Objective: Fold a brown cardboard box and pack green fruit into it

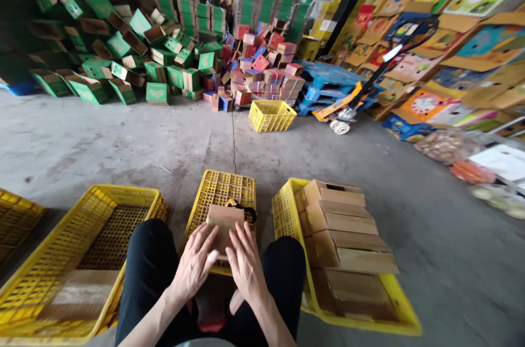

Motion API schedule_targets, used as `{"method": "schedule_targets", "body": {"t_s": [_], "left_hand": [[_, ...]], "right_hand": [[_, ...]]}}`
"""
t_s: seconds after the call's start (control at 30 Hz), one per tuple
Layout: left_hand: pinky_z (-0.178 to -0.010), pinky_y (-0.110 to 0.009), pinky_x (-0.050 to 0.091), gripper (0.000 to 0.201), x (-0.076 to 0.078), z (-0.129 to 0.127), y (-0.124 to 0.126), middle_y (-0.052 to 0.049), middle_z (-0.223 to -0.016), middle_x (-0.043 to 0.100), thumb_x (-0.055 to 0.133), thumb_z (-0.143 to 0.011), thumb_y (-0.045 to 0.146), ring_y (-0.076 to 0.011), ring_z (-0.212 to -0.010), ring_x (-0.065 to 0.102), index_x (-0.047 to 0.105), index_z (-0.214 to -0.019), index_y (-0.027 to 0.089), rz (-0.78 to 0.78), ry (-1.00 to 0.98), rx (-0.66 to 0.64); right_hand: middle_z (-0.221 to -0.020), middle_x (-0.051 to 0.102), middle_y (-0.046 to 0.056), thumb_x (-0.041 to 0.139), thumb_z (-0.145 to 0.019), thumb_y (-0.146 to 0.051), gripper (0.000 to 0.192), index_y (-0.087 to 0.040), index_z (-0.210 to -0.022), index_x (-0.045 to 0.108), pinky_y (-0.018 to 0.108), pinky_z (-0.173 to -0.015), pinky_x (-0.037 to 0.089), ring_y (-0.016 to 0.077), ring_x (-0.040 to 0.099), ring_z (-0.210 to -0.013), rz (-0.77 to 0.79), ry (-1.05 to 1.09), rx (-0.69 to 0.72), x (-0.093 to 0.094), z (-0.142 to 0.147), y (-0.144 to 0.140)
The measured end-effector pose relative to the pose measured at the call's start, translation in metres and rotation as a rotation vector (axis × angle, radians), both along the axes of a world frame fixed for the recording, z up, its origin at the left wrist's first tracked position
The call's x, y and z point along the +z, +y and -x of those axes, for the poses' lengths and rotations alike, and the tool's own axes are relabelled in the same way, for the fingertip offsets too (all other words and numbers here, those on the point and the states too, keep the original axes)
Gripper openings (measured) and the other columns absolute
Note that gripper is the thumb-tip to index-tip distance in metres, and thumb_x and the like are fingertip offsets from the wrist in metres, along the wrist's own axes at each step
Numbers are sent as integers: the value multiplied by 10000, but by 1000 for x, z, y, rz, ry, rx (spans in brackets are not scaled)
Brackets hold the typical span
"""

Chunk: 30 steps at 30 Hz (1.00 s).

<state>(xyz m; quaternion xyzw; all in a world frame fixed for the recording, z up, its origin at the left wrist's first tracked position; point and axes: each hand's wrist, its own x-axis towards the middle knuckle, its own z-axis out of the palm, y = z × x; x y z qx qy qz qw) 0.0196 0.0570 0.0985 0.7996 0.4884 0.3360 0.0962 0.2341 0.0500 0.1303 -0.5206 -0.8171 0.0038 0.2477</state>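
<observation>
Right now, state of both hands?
Left hand: open, fingers flat on the cardboard piece.
Right hand: open, palm down on the same cardboard piece.

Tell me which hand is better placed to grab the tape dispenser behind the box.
Right, probably. The right hand lies on the box on the tape dispenser's side; the left hand presses the box's other side, farther away.

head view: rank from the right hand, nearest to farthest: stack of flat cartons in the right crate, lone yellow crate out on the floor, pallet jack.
From the right hand:
1. stack of flat cartons, just to its right in the yellow crate beside the knee.
2. lone yellow crate, out ahead on the concrete floor.
3. pallet jack, beyond that crate and further right, by the blue pallets.
</observation>
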Motion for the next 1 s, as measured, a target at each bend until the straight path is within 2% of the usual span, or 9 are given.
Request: {"method": "schedule_targets", "body": {"t_s": [0.1,0.2,0.33,0.47,0.6,0.7,0.83,1.0], "left_hand": [[-1269,-537,391,654,3,-6,17,-132,-1726,395,405,-1139,515,-335,-1620,319,304,-1716,226,-21,41,27],[-1265,-561,380,698,1,-7,28,-141,-1715,414,395,-1126,579,-341,-1608,349,297,-1718,223,-47,111,63],[-1259,-540,395,688,-4,-6,31,-122,-1694,452,389,-1121,594,-313,-1587,400,335,-1704,234,-58,169,80],[-1259,-539,397,702,-3,-9,32,-129,-1682,467,377,-1116,612,-310,-1578,417,338,-1703,229,-71,159,97],[-1255,-555,403,715,4,-8,23,-130,-1708,425,407,-1117,594,-323,-1595,381,273,-1724,241,-45,144,94],[-1252,-549,414,761,6,-5,8,-122,-1745,354,432,-1096,633,-332,-1619,328,236,-1733,266,-16,124,50],[-1239,-552,434,819,2,-4,-6,-131,-1744,357,457,-1073,667,-333,-1614,339,182,-1742,283,-8,107,-10],[-1217,-556,461,792,2,-4,-10,-131,-1750,341,449,-1090,634,-331,-1611,345,158,-1744,295,16,117,-16]], "right_hand": [[-1738,372,120,413,-1126,-234,611,-191,-1721,278,566,-1257,452,332,248,-1646,-9,-10,16,-1,10,19],[-1748,335,152,428,-1111,-216,685,-168,-1741,165,588,-1270,422,340,250,-1644,0,-78,48,-7,16,33],[-1771,239,191,511,-1074,-229,812,-128,-1745,65,608,-1291,380,379,224,-1646,10,-146,48,-16,18,34],[-1784,191,184,524,-1064,-224,873,-151,-1744,-18,604,-1291,379,389,196,-1649,24,-153,41,-18,18,32],[-1796,140,159,486,-1090,-241,850,-195,-1743,-56,588,-1265,423,378,155,-1657,40,-109,-17,-19,17,26],[-1798,105,160,487,-1111,-345,829,-196,-1748,-21,573,-1256,436,388,163,-1653,65,-87,-80,-21,15,15],[-1790,157,161,466,-1123,-436,810,-203,-1751,10,554,-1246,452,384,229,-1638,93,-104,-68,-19,12,9],[-1775,214,169,426,-1134,-456,799,-214,-1748,-23,534,-1210,497,367,299,-1619,70,-108,-42,-10,8,8]]}}
